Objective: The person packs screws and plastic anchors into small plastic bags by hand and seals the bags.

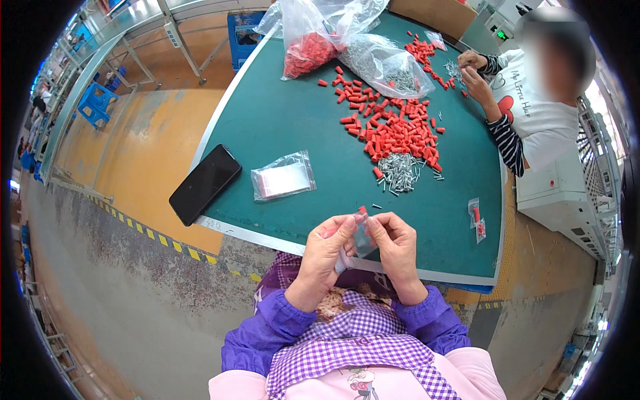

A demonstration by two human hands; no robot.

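Over the table's near edge I hold a small transparent plastic bag (364, 241) between both hands. My left hand (321, 252) is closed on its left side, and more whitish plastic shows below those fingers. My right hand (399, 250) pinches the bag's right edge between thumb and fingers. A red piece (362, 211) shows at the top of the bag; whether it is inside, I cannot tell. Beyond my hands lies a heap of small grey metal screws (399, 175), touching a larger spread of red plastic caps (393, 130). One loose screw (377, 206) lies nearest my fingers.
A black phone (205, 185) overhangs the green table's left edge, beside a stack of small plastic bags (285, 177). Large bags of red caps (310, 55) and screws (400, 81) stand far back. Filled small bags (478, 221) lie right. A co-worker's hands (473, 72) handle parts opposite.
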